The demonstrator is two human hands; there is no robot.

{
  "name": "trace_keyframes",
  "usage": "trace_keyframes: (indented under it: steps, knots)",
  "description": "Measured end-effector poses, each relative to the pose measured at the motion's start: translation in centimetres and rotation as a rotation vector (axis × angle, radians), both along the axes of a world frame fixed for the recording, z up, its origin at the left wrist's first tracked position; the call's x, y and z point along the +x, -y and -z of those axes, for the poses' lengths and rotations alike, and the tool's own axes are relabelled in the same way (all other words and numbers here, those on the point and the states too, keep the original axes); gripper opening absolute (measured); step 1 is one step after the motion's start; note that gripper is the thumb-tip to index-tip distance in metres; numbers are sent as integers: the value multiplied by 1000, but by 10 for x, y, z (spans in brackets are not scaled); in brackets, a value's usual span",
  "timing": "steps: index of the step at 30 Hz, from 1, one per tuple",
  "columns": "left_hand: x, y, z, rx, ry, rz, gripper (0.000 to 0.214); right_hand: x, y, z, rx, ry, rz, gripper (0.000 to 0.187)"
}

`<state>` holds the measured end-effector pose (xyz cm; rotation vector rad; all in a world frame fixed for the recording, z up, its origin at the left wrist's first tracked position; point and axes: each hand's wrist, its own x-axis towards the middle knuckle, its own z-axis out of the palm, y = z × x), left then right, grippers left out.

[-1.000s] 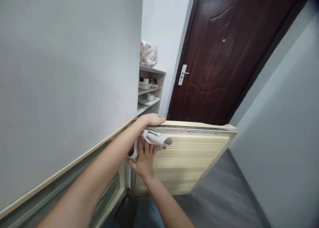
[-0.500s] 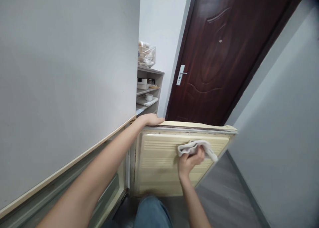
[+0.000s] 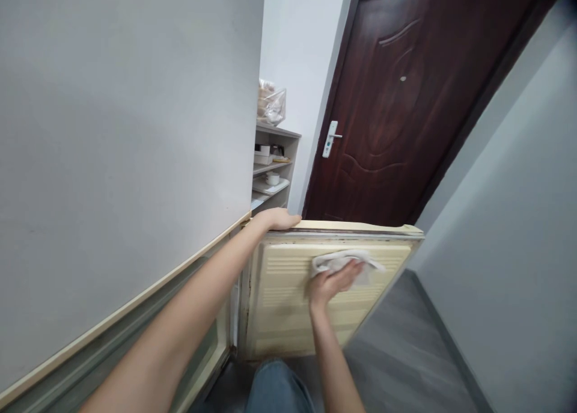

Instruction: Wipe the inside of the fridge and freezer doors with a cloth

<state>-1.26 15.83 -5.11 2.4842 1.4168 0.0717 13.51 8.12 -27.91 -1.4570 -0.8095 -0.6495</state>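
A cream refrigerator door [image 3: 293,299] stands open, its ribbed inner panel facing me, beside the pale grey side of the refrigerator [image 3: 121,118]. My left hand [image 3: 277,219] grips the door's top edge. My right hand [image 3: 332,282] presses a crumpled white cloth [image 3: 342,261] against the upper right of the ribbed panel. Dark specks line the seal along the door's top. The cloth partly hides the panel beneath it.
A dark brown panelled entry door [image 3: 387,100] with a metal handle [image 3: 331,139] stands ahead. Grey shelves [image 3: 274,166] hold dishes and a cup, with a plastic bag [image 3: 271,103] on top. A grey wall [image 3: 496,220] and grey floor [image 3: 406,353] lie right; my jeans-clad knee [image 3: 277,389] shows below.
Over the last second, my right hand and cloth have moved from the panel's left side to its right, then slightly back left. My left hand stays on the top edge.
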Motion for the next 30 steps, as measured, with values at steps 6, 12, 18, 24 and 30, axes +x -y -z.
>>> trace_keyframes:
  steps: [6, 12, 18, 24, 30]
  knots:
    - [-1, 2, -1, -35, 17, -12, 92, -128, 0, 25, -137, 401, -165, 83]
    - [-2, 1, -1, -40, 15, -5, 90, -129, 2, 50, -136, 593, -265, 79]
    - [-1, -1, -1, -33, 3, 13, 91, 6, 3, 72, -133, 478, -130, 74]
    - [-1, 3, -2, -47, 25, 3, 88, 163, 8, 54, 42, -140, 24, 80]
    - [-1, 2, -2, -48, 37, -12, 92, 124, 6, 45, 48, -150, -58, 77]
